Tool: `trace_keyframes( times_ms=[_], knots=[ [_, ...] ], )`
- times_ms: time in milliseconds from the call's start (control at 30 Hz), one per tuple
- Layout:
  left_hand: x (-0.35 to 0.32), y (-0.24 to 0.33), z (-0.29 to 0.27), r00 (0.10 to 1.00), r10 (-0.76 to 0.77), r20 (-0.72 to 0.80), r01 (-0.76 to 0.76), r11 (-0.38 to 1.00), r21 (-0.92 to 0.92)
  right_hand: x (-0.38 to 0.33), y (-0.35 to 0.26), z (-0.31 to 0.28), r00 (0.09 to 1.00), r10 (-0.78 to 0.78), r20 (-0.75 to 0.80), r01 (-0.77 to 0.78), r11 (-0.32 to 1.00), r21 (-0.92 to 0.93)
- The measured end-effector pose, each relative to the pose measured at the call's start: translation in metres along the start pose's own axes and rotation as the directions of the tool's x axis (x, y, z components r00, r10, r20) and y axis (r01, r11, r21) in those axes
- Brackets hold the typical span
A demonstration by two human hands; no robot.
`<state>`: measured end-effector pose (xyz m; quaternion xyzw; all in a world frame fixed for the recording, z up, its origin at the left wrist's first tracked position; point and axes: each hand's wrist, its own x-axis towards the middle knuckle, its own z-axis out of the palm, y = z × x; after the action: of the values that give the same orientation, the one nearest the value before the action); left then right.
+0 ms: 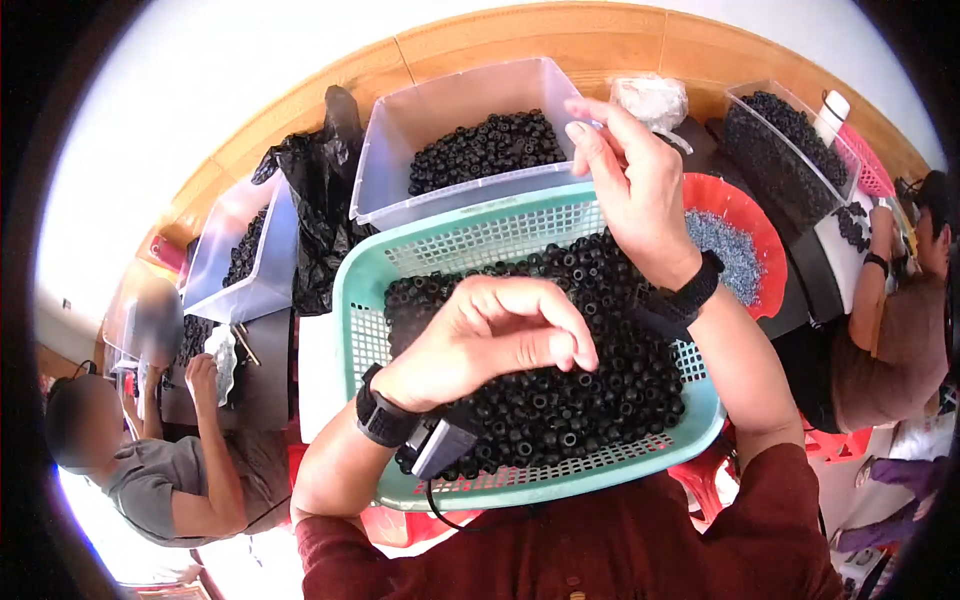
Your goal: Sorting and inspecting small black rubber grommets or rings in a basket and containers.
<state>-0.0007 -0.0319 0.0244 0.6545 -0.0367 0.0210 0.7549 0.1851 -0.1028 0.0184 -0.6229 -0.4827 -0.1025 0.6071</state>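
Observation:
A mint-green mesh basket (352, 300) full of small black ring-shaped parts (560, 420) lies in front of me. Above these parts is my left hand (490, 335), closed with thumb and fingertips pressed together. What it pinches, if anything, is too small to make out. My right hand (640, 190) is raised over the basket's far rim, close to a clear plastic bin (450, 205). Its thumb and forefinger point left with a gap between their tips, and I see nothing in them. Similar black parts (490, 145) lie in that bin. Both wrists wear black straps.
At right, a red bowl (765, 250) holds small blue-grey pieces (722, 250); beyond stands another clear bin (790, 150) of black parts. A black plastic bag (325, 200) and a clear bin (240, 255) are at left. People sit on the left (180, 490) and right (890, 330).

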Motion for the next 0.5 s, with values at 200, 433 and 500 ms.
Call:
trace_keyframes(
  times_ms=[200,433,500],
  knots=[
    [-0.026,0.024,0.059,0.872,0.172,0.459,-0.111,0.982,-0.156,-0.014,-0.009,0.006,0.997,0.002,0.077,0.000,1.000,-0.019],
    [-0.069,0.036,0.082,0.878,0.184,0.442,-0.132,0.980,-0.146,-0.020,0.001,0.009,0.989,-0.006,0.150,0.007,1.000,-0.004],
    [-0.084,0.032,0.093,0.912,0.152,0.381,-0.120,0.987,-0.106,-0.020,0.001,0.009,0.985,0.001,0.173,0.000,1.000,-0.008]
  ],
)
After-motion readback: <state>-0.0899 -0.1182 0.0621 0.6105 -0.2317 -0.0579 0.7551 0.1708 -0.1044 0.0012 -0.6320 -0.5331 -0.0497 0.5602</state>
